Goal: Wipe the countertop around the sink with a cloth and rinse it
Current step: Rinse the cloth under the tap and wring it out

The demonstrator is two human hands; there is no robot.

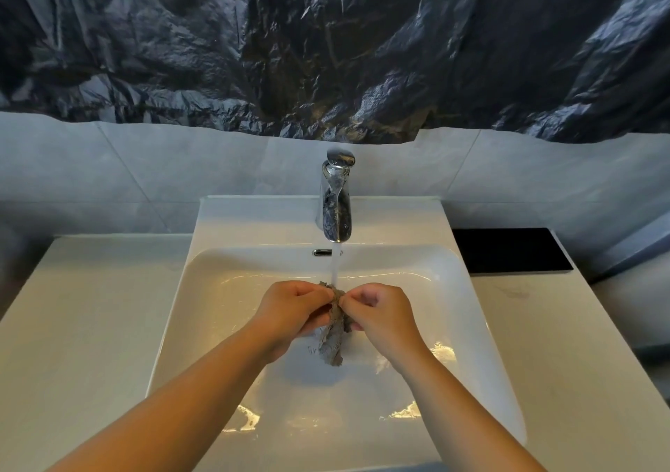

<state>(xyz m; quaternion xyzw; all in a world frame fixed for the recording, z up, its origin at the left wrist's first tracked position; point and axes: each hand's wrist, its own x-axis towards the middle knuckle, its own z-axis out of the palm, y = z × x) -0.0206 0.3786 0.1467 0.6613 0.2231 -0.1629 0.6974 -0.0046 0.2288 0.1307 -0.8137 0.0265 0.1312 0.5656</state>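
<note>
Head-height view down onto a bathroom washbasin. Across the top, crumpled black plastic sheeting, draped over a pale grey tiled wall. Below, a pale countertop spreading left and right of a white rectangular sink set into its middle. At the back right of the countertop, a flat black rectangular panel, purpose unclear. At the back centre of the sink, a chrome single-lever tap, turned on, with a thin stream of water falling straight into the bowl. Reaching in from the bottom edge, two bare forearms. Close together over the middle of the bowl, left hand and right hand, knuckles up, fingers of both curled and pinching the upper part of a small grey-brown cloth. Cloth bunched and sodden, held directly under the stream, lower end hanging between the wrists; whether it touches the basin floor not clear. Wet patches and bright reflections on the basin floor. Probably the rinse stage, so late in the task: cloth at the tap, not on the countertop. No way to confirm from here that the wiping is complete; a faint mark visible on the right stretch. Likely left: finishing the rinse, wringing out, shutting off the tap.
</note>
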